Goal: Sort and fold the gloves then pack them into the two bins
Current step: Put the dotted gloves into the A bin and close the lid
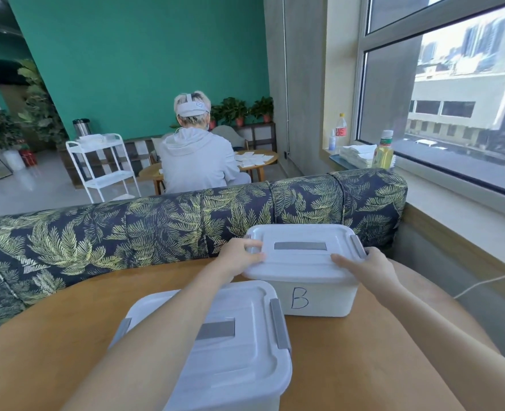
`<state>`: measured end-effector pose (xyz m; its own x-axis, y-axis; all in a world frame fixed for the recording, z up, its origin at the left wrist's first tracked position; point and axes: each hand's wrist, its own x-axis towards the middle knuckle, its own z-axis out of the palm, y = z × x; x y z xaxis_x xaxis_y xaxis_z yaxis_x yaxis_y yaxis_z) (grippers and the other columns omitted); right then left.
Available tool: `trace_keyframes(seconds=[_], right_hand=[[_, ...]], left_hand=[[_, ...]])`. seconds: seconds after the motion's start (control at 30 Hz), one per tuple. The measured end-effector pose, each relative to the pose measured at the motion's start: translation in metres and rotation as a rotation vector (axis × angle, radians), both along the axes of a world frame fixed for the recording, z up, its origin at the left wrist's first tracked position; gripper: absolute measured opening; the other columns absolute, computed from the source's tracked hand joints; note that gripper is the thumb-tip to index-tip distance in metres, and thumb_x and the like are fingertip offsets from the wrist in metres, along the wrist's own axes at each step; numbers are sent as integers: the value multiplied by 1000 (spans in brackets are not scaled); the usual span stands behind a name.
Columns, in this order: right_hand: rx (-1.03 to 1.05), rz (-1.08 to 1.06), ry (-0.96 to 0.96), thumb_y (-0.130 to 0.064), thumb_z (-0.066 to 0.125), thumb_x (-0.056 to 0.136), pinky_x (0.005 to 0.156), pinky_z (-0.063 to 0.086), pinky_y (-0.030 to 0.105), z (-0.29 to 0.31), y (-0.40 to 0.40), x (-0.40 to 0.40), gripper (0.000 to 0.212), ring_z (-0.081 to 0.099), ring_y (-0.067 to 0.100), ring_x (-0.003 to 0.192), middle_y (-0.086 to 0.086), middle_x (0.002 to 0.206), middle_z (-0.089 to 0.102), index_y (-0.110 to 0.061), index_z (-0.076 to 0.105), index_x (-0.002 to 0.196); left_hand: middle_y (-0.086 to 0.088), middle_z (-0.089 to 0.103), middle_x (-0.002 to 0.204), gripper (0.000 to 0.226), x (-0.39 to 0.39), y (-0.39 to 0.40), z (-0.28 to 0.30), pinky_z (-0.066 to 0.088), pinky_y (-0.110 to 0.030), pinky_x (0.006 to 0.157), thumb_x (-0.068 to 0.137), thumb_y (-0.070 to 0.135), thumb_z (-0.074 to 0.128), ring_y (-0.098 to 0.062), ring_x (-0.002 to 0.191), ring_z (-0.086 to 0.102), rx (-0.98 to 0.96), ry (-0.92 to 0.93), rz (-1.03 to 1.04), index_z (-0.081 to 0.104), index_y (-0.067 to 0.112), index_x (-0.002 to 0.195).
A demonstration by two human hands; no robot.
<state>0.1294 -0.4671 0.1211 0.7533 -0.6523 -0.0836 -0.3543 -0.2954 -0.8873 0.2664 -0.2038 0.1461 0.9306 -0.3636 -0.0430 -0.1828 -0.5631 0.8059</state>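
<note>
Two white lidded bins stand on the round wooden table (pixel 52 336). The far bin (pixel 319 298), marked "B" on its front, has its lid (pixel 301 256) on. My left hand (pixel 239 256) grips the lid's left edge at the grey latch. My right hand (pixel 361 268) holds the lid's right edge beside the other latch. The near bin (pixel 239 351) sits closed below my left forearm, with grey latches at both sides. No gloves are in view.
A leaf-patterned sofa back (pixel 156 226) curves behind the table. A person (pixel 195 161) sits beyond it, back turned, at another wooden table. A white cart (pixel 103 167) stands at the left. The window sill (pixel 364 155) at the right holds bottles and folded cloths.
</note>
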Motion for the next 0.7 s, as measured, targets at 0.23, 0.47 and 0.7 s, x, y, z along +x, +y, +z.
trace_keyframes(seconds=[0.23, 0.47, 0.7], right_hand=[[-109, -21, -228, -42, 85, 80, 84, 43, 35, 53, 8, -17, 76, 53, 20, 101, 2, 115, 60, -11, 51, 141], [-195, 36, -505, -48, 80, 83, 87, 39, 30, 141, 48, -37, 79, 53, 15, 109, -7, 121, 57, -19, 47, 148], [-213, 181, -575, -54, 72, 88, 90, 37, 26, 166, 117, -73, 77, 54, 13, 114, 0, 142, 59, -19, 45, 152]], left_hand=[[-2, 61, 142, 48, -11, -8, 46, 45, -38, 110, 85, 33, 80, -21, 129, 57, -54, -185, 14, 69, 29, 132], [15, 57, 137, 40, -66, 37, 129, 34, -24, 112, 96, 35, 71, -4, 131, 47, -265, -465, 97, 67, 28, 135], [13, 59, 137, 30, -132, 130, 163, 32, -25, 104, 99, 38, 64, -3, 129, 45, -268, -572, 244, 71, 28, 127]])
